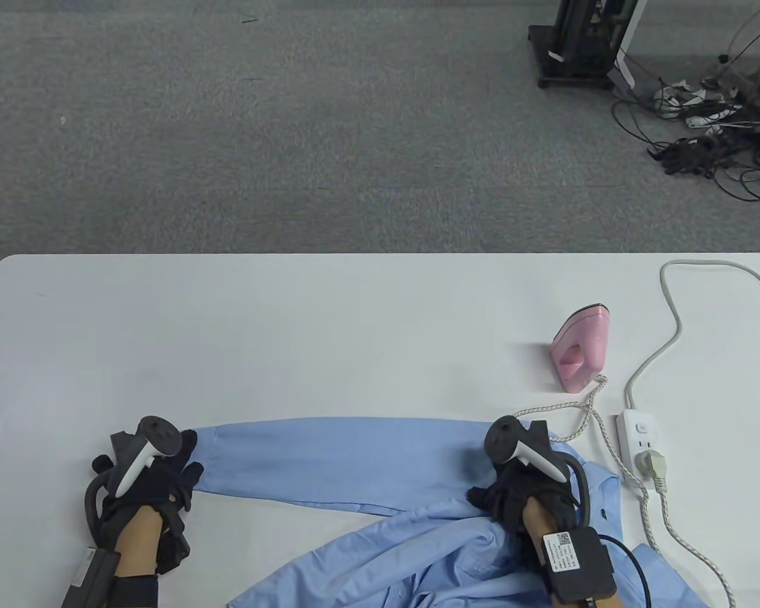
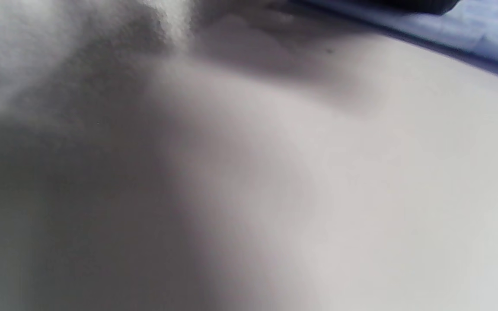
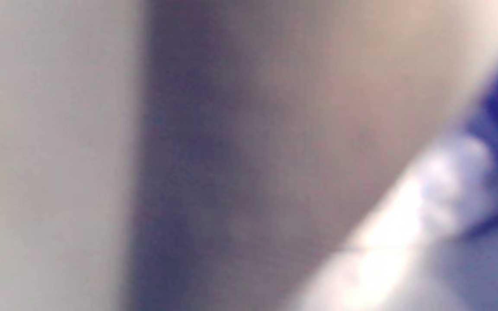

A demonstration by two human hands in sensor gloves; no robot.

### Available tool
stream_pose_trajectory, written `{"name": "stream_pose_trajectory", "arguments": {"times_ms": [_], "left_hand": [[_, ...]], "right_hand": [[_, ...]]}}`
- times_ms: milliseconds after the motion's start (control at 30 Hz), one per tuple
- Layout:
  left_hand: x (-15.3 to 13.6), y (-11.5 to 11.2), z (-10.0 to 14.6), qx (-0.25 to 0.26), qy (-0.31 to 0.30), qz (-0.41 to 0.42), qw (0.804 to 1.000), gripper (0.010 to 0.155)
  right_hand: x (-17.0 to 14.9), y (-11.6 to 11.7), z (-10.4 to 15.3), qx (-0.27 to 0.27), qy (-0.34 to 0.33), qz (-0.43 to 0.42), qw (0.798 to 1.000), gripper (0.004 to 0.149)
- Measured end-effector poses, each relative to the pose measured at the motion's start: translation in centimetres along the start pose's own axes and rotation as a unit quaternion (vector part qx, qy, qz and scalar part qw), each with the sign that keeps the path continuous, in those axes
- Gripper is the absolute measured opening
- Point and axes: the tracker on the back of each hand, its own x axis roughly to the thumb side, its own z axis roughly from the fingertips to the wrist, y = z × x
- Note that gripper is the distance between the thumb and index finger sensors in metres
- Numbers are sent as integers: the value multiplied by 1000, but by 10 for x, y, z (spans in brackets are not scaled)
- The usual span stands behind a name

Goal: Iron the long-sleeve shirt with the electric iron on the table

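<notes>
Blue shirt point(image 1: 380, 468) lies on the counter point(image 1: 291, 342); my left hand point(image 1: 149, 478) grips its cuff, my right hand point(image 1: 519, 487) presses the shoulder. Risk: the upright iron point(image 1: 579, 348) nearby, its cord point(image 1: 582, 418) snagging.

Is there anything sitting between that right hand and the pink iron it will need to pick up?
Only the iron's own braided cord, looping across the bare white table between the right hand and the pink iron. Nothing else stands there; the power strip lies off to the right.
</notes>
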Motion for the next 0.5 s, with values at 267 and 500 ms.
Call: {"name": "stream_pose_trajectory", "arguments": {"times_ms": [267,500], "left_hand": [[3,-2,3,-20,-18,0,1000,62],[8,-4,4,-23,-22,-14,999,63]], "right_hand": [[-11,-1,3,-4,22,-1,1000,89],[-19,0,3,3,19,1,1000,89]]}}
